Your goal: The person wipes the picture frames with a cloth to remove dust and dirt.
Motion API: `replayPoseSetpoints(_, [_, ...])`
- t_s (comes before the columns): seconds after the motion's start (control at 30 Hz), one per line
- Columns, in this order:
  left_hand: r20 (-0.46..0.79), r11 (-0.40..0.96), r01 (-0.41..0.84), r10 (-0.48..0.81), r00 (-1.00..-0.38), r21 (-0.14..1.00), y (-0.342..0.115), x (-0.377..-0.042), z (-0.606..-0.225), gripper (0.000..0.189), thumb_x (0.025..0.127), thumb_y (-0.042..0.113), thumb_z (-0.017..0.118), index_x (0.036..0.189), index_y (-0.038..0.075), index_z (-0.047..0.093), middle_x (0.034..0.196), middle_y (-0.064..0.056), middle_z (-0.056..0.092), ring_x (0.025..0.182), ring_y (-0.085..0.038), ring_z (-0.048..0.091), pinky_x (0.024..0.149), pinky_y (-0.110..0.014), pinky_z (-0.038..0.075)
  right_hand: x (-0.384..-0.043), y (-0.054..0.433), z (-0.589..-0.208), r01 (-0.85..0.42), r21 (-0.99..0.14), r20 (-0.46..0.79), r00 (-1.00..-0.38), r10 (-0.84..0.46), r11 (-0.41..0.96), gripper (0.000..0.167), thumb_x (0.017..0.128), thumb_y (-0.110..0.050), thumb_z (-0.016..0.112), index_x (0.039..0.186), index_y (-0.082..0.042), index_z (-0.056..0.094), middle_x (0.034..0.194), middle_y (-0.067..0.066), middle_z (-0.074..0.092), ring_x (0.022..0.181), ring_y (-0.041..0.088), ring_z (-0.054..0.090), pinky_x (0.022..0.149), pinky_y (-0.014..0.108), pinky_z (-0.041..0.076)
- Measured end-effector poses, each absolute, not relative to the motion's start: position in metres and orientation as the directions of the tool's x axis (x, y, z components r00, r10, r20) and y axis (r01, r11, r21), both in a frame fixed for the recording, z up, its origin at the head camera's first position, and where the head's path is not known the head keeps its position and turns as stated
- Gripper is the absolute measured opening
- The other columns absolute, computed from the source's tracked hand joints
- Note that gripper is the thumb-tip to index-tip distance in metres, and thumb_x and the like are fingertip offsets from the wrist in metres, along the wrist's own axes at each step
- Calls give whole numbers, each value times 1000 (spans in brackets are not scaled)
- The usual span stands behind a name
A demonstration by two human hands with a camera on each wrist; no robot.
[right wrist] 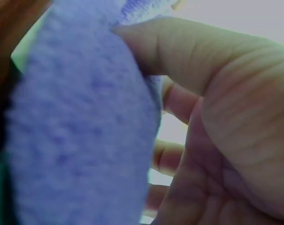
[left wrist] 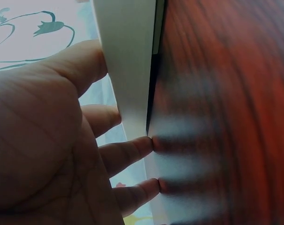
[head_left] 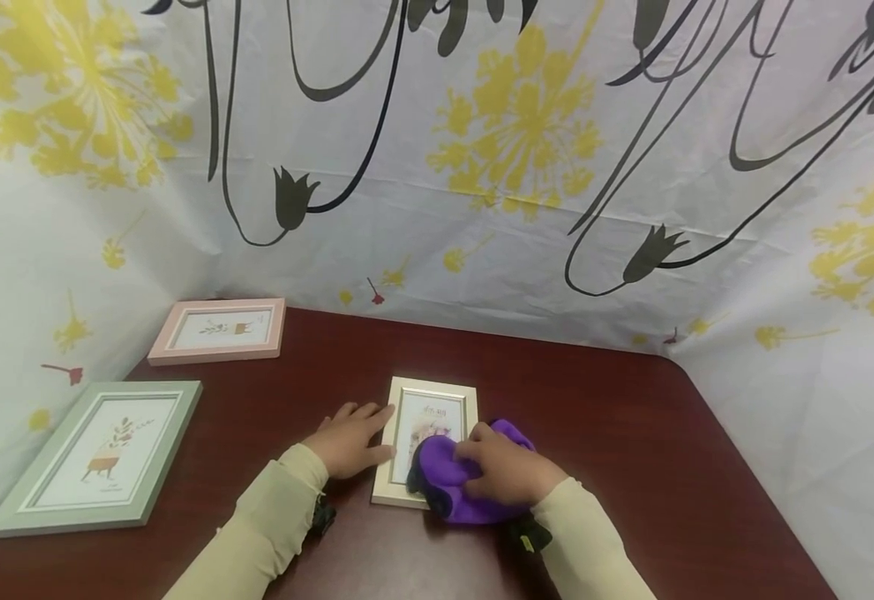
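A cream-gold picture frame (head_left: 437, 410) lies face up on the dark red-brown table. My left hand (head_left: 348, 442) touches the frame's left border; in the left wrist view, the thumb and fingertips meet the frame's pale side (left wrist: 127, 56). Those fingers are spread and fairly straight. A bunched purple cloth (head_left: 444, 467) covers the lower right of the frame, hiding part of its picture. My right hand (head_left: 510, 468) grips this cloth from above. Up close in the right wrist view, the thumb presses on the fuzzy cloth (right wrist: 85, 122); the other fingers are partly hidden behind it.
At the far left of the table (head_left: 586, 392) lies a pink picture frame (head_left: 219, 331). A larger green picture frame (head_left: 107, 458) lies nearer, along the left edge. White sheeting (head_left: 422, 275) with yellow and grey flower prints hangs around the table's back and sides.
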State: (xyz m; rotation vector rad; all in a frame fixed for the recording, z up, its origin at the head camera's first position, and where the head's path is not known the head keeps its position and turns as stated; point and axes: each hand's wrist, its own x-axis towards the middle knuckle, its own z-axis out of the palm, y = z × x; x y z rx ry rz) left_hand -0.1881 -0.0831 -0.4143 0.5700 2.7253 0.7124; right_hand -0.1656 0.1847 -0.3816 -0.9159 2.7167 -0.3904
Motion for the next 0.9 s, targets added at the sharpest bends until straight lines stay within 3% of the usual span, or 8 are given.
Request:
replayPoseSetpoints(0.33, [-148, 800, 314, 442, -885, 510, -84, -190, -415, 69, 99, 40, 58, 156, 12, 33, 157, -19, 33, 144, -48, 21, 109, -70, 20, -153, 184, -375, -567, -359, -160, -745, -647, 741, 20, 79, -10, 73, 83, -21, 56, 96, -1, 42, 71, 7, 50, 64, 22, 44])
replayPoseSetpoints(0.5, [-147, 800, 318, 444, -884, 508, -84, -191, -416, 69, 99, 41, 58, 156, 12, 33, 157, -19, 33, 144, -48, 21, 109, -71, 20, -157, 185, -374, -549, -354, -177, -756, -631, 757, 18, 76, -12, 74, 89, -22, 65, 97, -3, 45, 81, 10, 51, 72, 26, 45])
replayPoseSetpoints(0.63, [-148, 801, 318, 444, -884, 507, -84, -190, -415, 69, 99, 41, 58, 156, 12, 33, 156, -19, 33, 144, -48, 22, 108, -71, 21, -166, 186, -376, -520, -349, -187, -777, -601, 780, 27, 74, -13, 75, 100, -19, 71, 100, -2, 49, 90, 15, 51, 79, 32, 45])
replayPoseSetpoints(0.9, [-149, 803, 319, 445, -883, 503, -83, -189, -417, 69, 99, 40, 59, 156, 13, 33, 156, -19, 34, 144, -48, 22, 109, -70, 21, -197, 182, -386, -428, -343, -159, -851, -501, 836, 29, 77, -13, 75, 106, -16, 72, 112, 11, 54, 97, 22, 56, 82, 38, 47])
